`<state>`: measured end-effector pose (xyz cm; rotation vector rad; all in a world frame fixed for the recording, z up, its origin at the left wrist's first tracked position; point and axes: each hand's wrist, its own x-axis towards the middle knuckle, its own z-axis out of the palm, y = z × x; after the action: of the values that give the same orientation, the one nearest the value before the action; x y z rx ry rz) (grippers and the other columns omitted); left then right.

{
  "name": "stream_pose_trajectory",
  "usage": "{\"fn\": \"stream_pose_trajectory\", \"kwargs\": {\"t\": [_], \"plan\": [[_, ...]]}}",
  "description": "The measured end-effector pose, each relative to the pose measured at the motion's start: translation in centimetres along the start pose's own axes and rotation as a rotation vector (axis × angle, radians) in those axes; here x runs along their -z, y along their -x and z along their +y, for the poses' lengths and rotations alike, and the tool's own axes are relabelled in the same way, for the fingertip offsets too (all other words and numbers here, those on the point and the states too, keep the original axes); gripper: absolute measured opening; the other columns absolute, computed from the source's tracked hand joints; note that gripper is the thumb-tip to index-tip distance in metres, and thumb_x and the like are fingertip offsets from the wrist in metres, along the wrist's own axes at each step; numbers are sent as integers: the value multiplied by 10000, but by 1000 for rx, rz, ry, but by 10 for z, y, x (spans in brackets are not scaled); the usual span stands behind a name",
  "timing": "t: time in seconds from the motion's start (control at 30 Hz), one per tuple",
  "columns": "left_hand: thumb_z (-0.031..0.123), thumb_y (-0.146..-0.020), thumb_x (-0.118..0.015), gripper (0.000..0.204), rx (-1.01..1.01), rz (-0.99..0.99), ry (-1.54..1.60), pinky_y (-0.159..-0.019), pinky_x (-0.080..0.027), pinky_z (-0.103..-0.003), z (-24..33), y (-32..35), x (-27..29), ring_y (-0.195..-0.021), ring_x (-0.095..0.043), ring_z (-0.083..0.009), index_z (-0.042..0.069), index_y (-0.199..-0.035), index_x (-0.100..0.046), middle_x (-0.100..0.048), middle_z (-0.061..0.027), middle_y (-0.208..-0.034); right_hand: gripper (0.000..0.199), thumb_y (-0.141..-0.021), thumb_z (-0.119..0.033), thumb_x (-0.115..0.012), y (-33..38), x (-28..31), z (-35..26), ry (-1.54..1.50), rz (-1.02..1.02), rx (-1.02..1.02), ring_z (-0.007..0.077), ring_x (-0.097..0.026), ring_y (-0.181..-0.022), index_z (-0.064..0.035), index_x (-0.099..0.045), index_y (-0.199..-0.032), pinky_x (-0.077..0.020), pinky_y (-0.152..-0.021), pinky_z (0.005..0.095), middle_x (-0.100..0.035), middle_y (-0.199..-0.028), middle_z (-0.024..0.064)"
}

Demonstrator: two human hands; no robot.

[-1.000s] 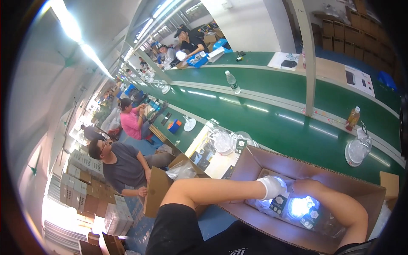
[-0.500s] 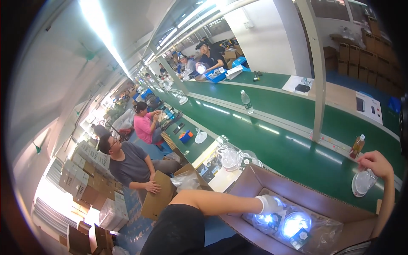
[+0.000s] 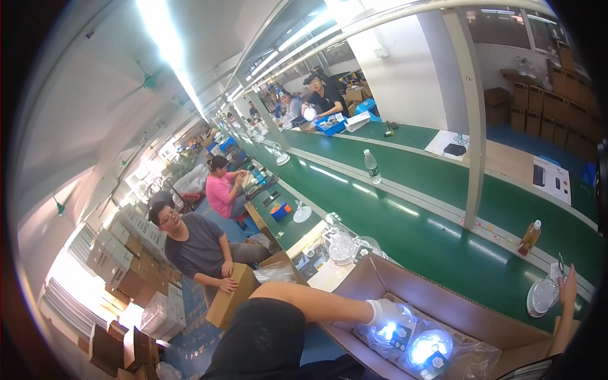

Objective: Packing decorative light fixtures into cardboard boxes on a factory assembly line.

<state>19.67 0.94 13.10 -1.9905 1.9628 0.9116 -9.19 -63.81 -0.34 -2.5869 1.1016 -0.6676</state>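
My left hand [image 3: 385,312], in a white glove, reaches into an open cardboard box [image 3: 437,285]. It rests at a lit lamp [image 3: 387,330] in clear plastic; glare hides its fingertips. Beside that lamp lies a second glowing round lamp [image 3: 430,347] with a dark printed card [image 3: 436,365] on it. At the far right my bare right hand [image 3: 567,290] stands against the side of a clear, unlit round lamp [image 3: 543,296] on the green belt [image 3: 443,253]. Its fingers are stretched upward, and whether it bears the lamp's weight cannot be seen.
Several bagged clear lamps [image 3: 342,247] lie beyond the box. A bottle of brown drink [image 3: 529,238] and a water bottle [image 3: 372,167] stand along the belt's rail. A metal post [image 3: 474,126] rises there. To the left, a seated person [image 3: 196,244] holds a carton [image 3: 233,288].
My right hand has come down from above the unlit lamp to its right side, its bent fingers now straightened. My left hand stays in the box. The view has shifted slightly.
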Motion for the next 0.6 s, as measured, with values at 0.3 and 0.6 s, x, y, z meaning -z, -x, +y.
{"fn": "stream_pose_trajectory", "kwargs": {"t": [0.3,0.6], "plan": [[114,-871,-597,432,74,131,-171,-704,-588,-480,16,11,-3,-877,-716,-388,62,-1298,-552,-663,-198,-1110,384,-911,-68,-535,-9,-25,49,220,-141,-33,450,-547,-1179,13,-554,-1286,-402,-1078,502,-582,-1238,272],[148,-653,-847,640,220,104,-18,-815,-562,-484,-10,-8,-4,-989,-700,-374,50,-1232,-592,-716,-166,-1041,96,-926,-28,-469,-24,-36,87,105,-9,7,381,-539,-913,-6,-556,-962,-455,-827,454,-537,-986,212]]}}
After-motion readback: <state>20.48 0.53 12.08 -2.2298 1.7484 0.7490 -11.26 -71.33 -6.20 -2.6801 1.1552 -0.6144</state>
